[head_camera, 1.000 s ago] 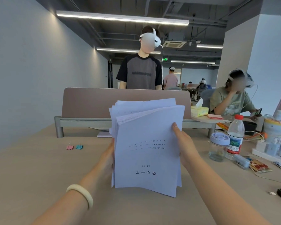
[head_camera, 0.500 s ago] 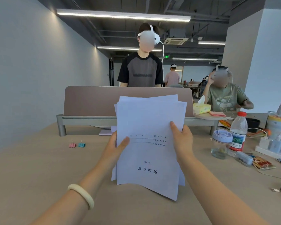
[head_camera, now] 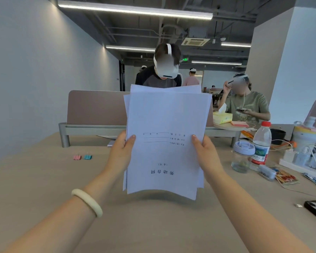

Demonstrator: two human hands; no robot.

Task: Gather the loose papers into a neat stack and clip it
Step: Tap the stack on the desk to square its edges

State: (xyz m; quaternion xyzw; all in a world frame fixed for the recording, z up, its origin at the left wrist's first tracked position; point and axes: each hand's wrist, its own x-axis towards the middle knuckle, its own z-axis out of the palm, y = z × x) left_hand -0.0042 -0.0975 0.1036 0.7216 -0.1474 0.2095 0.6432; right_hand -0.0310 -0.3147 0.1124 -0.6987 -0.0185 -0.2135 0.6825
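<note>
Holding paper stack (head_camera: 164, 143) upright above desk (head_camera: 44, 189), pinched at side edges with left hand (head_camera: 120, 156) and right hand (head_camera: 207, 157), thumbs in front; likely for tapping uneven sheets flush.

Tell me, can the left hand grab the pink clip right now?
Probably not yet: the left hand grips the paper stack. Nothing blocks the pink clip on the table, though.
</note>
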